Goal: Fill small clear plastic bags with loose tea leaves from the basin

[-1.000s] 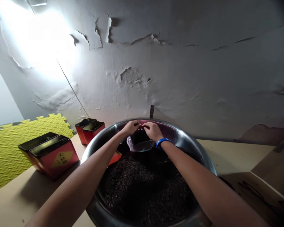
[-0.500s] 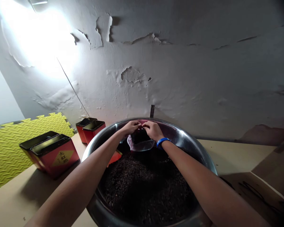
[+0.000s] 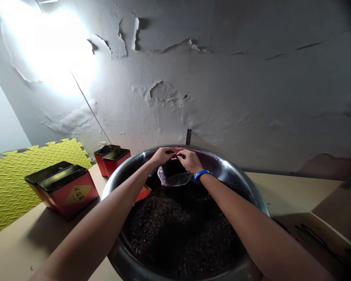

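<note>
A tea-packing workroom: red tins (image 3: pixel 68 190), steel basin (image 3: pixel 240 183) of loose leaves (image 3: pixel 178 230).

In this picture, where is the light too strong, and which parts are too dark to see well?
Head view: strong glare burns out the wall at the upper left; the dark leaves in the bowl lose detail in shadow; the bottom right corner is dim; the left hand and right hand are lit clearly.

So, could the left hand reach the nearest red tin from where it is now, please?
Probably yes. The left hand is pinching the clear plastic bag over the steel basin, and would have to let go first; the red tin sits open on its side of the table, nothing between.
</note>
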Available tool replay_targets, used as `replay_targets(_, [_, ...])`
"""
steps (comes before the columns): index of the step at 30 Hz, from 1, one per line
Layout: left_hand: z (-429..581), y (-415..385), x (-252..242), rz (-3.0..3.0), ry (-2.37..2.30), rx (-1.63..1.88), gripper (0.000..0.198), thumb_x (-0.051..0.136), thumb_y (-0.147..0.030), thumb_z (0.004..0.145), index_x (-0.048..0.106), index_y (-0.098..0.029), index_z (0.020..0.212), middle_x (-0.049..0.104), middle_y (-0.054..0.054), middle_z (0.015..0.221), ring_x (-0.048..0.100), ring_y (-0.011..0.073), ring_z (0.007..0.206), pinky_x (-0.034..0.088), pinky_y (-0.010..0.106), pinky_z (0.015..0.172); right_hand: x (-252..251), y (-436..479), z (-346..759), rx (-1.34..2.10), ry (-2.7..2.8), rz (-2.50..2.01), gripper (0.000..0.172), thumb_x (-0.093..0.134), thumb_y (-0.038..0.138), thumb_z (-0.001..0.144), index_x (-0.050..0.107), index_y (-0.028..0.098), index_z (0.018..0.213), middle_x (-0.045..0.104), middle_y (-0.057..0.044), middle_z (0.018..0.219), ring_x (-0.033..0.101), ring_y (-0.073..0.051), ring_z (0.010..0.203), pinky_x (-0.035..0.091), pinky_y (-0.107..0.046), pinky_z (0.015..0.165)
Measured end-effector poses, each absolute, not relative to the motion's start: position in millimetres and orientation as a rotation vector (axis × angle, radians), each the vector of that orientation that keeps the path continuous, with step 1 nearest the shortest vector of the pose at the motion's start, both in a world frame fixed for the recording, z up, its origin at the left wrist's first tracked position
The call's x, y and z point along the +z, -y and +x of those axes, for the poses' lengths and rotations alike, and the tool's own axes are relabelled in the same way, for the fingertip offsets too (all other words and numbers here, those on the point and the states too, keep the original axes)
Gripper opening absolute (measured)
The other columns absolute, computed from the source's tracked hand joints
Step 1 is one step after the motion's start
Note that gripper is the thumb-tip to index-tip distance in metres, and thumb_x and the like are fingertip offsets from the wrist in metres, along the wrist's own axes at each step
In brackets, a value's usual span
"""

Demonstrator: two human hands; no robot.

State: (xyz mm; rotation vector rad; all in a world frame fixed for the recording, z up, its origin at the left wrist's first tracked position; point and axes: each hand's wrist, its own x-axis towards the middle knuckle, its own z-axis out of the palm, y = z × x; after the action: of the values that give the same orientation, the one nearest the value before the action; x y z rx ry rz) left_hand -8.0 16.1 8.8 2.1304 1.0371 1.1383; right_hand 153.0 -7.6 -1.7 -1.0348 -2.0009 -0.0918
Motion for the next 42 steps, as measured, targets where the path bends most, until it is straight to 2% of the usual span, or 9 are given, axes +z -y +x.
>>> replay_targets(13, [-9, -13, 11, 2.155, -1.038, 1.174, 0.022, 0.054, -0.028, 0.069, 0.060, -0.010, 0.078, 0.057, 0.001, 0.063, 0.048, 0.0079, 0.053, 0.038, 0.018, 0.048, -3, 6, 154, -0.056, 1.999, -1.053, 0.015, 0.049, 0.020, 0.078, 0.063, 0.019, 0.083, 0.064, -0.003, 0.083, 0.057, -0.014, 0.076, 0.042, -0.024, 0.072])
replay_targets(20, [-10, -18, 7, 2.191, -1.066, 1.197, 0.021, 0.051, -0.029, 0.070, 0.059, -0.011, 0.078, 0.056, 0.001, 0.062, 0.049, 0.0089, 0.054, 0.038, 0.019, 0.048, -2, 8, 153, -0.014, 1.940, -1.085, 0.015, 0.048, 0.021, 0.077, 0.062, 0.019, 0.081, 0.064, -0.002, 0.077, 0.057, -0.013, 0.069, 0.042, -0.022, 0.068])
replay_targets(32, [-6, -12, 7, 2.330, -1.114, 1.213, 0.015, 0.051, -0.022, 0.067, 0.060, -0.013, 0.075, 0.061, 0.001, 0.070, 0.053, 0.0120, 0.066, 0.040, 0.021, 0.059, -7, -1, 154, 0.039, 1.889, -1.089, 0.016, 0.051, 0.019, 0.072, 0.064, 0.019, 0.080, 0.065, -0.002, 0.077, 0.058, -0.013, 0.068, 0.044, -0.022, 0.066])
replay_targets(42, [-4, -6, 10, 2.385, -1.189, 1.252, 0.011, 0.053, -0.018, 0.065, 0.061, -0.014, 0.072, 0.061, 0.000, 0.065, 0.054, 0.0116, 0.062, 0.039, 0.020, 0.056, -8, -3, 153, 0.034, 1.905, -1.143, 0.015, 0.052, 0.021, 0.073, 0.065, 0.020, 0.080, 0.065, -0.002, 0.076, 0.058, -0.014, 0.069, 0.043, -0.022, 0.065])
